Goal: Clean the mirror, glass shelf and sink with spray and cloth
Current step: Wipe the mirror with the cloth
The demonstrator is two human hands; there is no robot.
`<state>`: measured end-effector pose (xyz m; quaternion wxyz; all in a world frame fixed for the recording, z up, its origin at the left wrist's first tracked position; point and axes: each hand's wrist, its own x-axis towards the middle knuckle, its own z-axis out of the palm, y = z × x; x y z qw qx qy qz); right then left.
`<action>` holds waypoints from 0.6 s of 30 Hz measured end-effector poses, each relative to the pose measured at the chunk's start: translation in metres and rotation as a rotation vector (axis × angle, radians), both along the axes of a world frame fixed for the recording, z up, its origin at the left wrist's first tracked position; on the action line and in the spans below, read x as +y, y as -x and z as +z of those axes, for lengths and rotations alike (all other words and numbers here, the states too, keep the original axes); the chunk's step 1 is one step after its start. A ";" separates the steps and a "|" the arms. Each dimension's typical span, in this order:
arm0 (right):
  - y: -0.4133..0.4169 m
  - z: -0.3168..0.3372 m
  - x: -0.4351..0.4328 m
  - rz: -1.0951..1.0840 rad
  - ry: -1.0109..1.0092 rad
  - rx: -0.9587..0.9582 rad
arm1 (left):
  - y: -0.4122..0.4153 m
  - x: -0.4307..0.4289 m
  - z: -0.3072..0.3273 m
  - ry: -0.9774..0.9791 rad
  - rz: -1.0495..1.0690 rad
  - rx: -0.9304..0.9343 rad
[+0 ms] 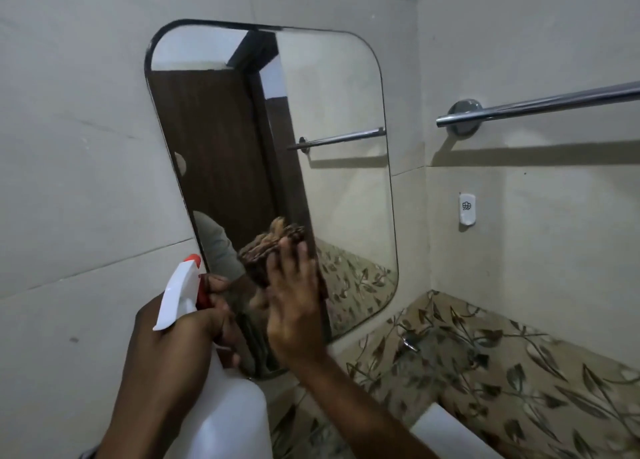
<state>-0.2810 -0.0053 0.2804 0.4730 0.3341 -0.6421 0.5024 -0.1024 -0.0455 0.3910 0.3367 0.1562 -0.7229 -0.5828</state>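
Note:
A rounded mirror [339,146] hangs on the pale tiled wall, reflecting a brown door and a towel rail. My right hand [294,302] presses a brown cloth [266,247] flat against the mirror's lower left part, fingers straight. My left hand [180,337] grips the neck of a white spray bottle [225,420], whose white and red trigger head [180,285] points up near the mirror's lower left edge. The glass shelf is not in view. A white edge at the bottom right [446,431] may be the sink.
A chrome towel rail [540,103] juts out from the right wall at head height. A small white holder [467,208] is fixed to that wall below it. Leaf-patterned tiles [502,372] run along the lower wall, with a small metal fitting [410,342].

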 end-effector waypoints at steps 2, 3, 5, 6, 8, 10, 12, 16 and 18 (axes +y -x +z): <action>-0.035 -0.019 -0.030 0.060 -0.115 0.073 | -0.006 -0.001 0.001 -0.015 0.003 -0.011; -0.043 -0.026 -0.037 0.089 -0.135 0.078 | -0.010 -0.001 0.000 -0.017 0.023 -0.008; -0.038 -0.038 -0.034 0.123 -0.201 0.068 | -0.016 -0.001 -0.003 -0.025 0.046 0.007; -0.037 -0.048 -0.030 0.154 -0.261 0.065 | -0.021 0.001 -0.002 -0.033 0.036 0.005; -0.037 -0.068 -0.018 0.193 -0.398 0.095 | -0.027 0.001 -0.006 -0.046 0.015 0.025; -0.024 -0.082 -0.001 0.129 -0.448 0.173 | -0.035 -0.002 -0.009 -0.066 -0.006 0.045; -0.014 -0.083 0.013 0.083 -0.390 0.162 | -0.041 -0.003 -0.011 -0.084 -0.016 0.067; -0.023 -0.048 -0.009 0.078 -0.103 0.013 | -0.054 -0.012 -0.016 -0.088 0.019 0.069; -0.032 -0.040 -0.024 0.085 -0.098 0.044 | -0.052 -0.015 -0.021 -0.091 0.027 0.052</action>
